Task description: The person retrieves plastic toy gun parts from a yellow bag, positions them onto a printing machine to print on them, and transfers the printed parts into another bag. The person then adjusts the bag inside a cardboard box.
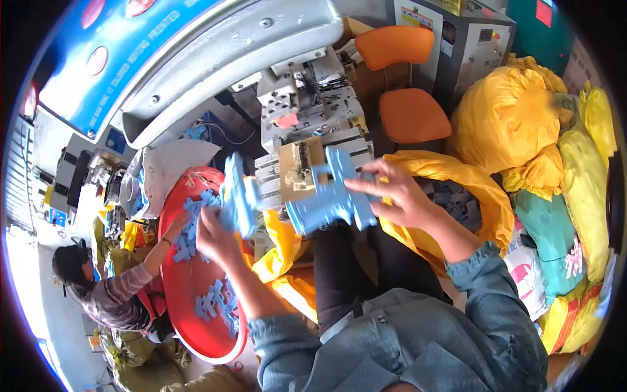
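Note:
My left hand (218,240) is closed on a light blue plastic toy gun piece (239,199), blurred and held upright beside the red tub. My right hand (400,197) grips another light blue toy gun (333,199) by its side, fingers pressed on the plastic. Both pieces hang in the air above my lap, apart from each other. Beyond them stands a machine bed with a small brown fixture block (300,166). Several more blue toy gun pieces (219,302) lie in the wide red tub (186,326) at my left.
Left of the tub, a co-worker (121,287) reaches a hand in among the pieces. An open yellow sack (493,215) holding grey-blue pieces stands at my right. Full sacks (503,117) pile up farther right. An orange chair (415,116) is behind the machine (307,104).

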A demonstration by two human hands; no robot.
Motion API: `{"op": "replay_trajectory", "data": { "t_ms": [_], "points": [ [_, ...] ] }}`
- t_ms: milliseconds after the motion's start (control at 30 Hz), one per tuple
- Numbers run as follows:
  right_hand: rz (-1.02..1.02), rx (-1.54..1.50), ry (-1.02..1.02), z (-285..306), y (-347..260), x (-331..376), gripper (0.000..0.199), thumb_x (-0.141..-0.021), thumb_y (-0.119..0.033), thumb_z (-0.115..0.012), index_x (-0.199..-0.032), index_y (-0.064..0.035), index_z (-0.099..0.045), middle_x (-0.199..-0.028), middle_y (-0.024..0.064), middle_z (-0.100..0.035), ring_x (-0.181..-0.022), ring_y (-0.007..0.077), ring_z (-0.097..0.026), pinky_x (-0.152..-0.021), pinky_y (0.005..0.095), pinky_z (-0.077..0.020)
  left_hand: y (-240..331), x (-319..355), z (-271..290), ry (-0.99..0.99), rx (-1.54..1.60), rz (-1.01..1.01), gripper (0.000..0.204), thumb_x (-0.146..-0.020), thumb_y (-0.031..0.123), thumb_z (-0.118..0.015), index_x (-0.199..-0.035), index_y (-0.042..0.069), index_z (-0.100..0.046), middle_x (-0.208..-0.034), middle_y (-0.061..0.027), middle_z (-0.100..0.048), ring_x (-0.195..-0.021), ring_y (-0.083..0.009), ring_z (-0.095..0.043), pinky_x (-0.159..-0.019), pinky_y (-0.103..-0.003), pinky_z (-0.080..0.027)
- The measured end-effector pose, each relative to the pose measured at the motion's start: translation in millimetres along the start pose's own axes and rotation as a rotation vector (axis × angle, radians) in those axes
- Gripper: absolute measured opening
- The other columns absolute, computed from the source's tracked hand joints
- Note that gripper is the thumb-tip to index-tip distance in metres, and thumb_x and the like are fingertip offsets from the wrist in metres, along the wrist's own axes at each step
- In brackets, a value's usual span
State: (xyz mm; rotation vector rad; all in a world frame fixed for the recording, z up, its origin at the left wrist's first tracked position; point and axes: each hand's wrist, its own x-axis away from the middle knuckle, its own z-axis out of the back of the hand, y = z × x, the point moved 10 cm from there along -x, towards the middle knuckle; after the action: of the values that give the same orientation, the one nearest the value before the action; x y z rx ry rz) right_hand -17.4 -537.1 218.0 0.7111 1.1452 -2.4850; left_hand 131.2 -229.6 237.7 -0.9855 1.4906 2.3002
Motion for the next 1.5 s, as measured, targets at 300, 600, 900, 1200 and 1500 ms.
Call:
{"op": "replay_trajectory", "data": {
  "t_ms": [300,600,900,1200,1500],
  "points": [
    [-0.182,-0.498,-0.542,-113.1,-2.9,158.5,0.05,-0.071,-0.006,-0.06,-0.12,-0.016,-0.059,-0.099,0.0117,-0.052,-0.095,0.0256,-0.052,-0.086,0.0323,-0.0411,-176.1,229.0,198.8,-0.161,-0.454,0.574,0.042,-0.091,0.029,-0.049,-0.067,-0.004,-0.061,-0.051,-0.0107,-0.051,-0.048,-0.0177,-0.046,-0.048,-0.037,-0.037],
    [-0.424,-0.578,-0.751,-130.2,3.6,232.5,0.048,-0.087,-0.029,-0.055,-0.131,-0.0113,-0.046,-0.117,0.0151,-0.051,-0.111,0.0303,-0.049,-0.096,0.0356,-0.0369,-201.8,232.7,110.6,-0.329,-0.435,0.358,0.024,-0.086,0.019,-0.054,-0.083,-0.003,-0.063,-0.081,-0.0172,-0.063,-0.073,-0.0335,-0.058,-0.069,-0.041,-0.046],
    [-0.086,-0.366,-0.254,-36.1,-42.6,94.2,0.048,-0.078,-0.004,-0.064,-0.124,-0.0107,-0.054,-0.117,0.0126,-0.051,-0.105,0.0268,-0.053,-0.088,0.0331,-0.0427,-47.0,144.4,2.5,-0.355,0.009,0.15,0.017,-0.089,0.011,-0.052,-0.089,-0.002,-0.063,-0.084,-0.0099,-0.063,-0.081,-0.0203,-0.058,-0.076,-0.032,-0.044],
    [0.116,0.018,0.071,-46.4,-22.4,-16.2,0.043,-0.077,-0.004,-0.061,-0.119,-0.0096,-0.057,-0.117,0.014,-0.051,-0.105,0.0297,-0.051,-0.088,0.0367,-0.0426,14.9,79.1,-30.2,-0.26,0.343,0.221,0.029,-0.094,0.016,-0.042,-0.098,-0.005,-0.062,-0.103,-0.0117,-0.062,-0.101,-0.0202,-0.055,-0.094,-0.032,-0.037],
    [-0.033,0.276,-0.052,-63.2,33.7,-72.1,0.033,-0.076,-0.015,-0.061,-0.108,-0.0118,-0.063,-0.108,0.0107,-0.057,-0.099,0.028,-0.055,-0.087,0.0374,-0.0435,39.7,40.6,-111.2,-0.258,-0.104,-0.297,0.017,-0.088,0.01,-0.054,-0.098,-0.001,-0.062,-0.096,-0.0153,-0.059,-0.092,-0.0305,-0.055,-0.084,-0.038,-0.044]
  ]
}}
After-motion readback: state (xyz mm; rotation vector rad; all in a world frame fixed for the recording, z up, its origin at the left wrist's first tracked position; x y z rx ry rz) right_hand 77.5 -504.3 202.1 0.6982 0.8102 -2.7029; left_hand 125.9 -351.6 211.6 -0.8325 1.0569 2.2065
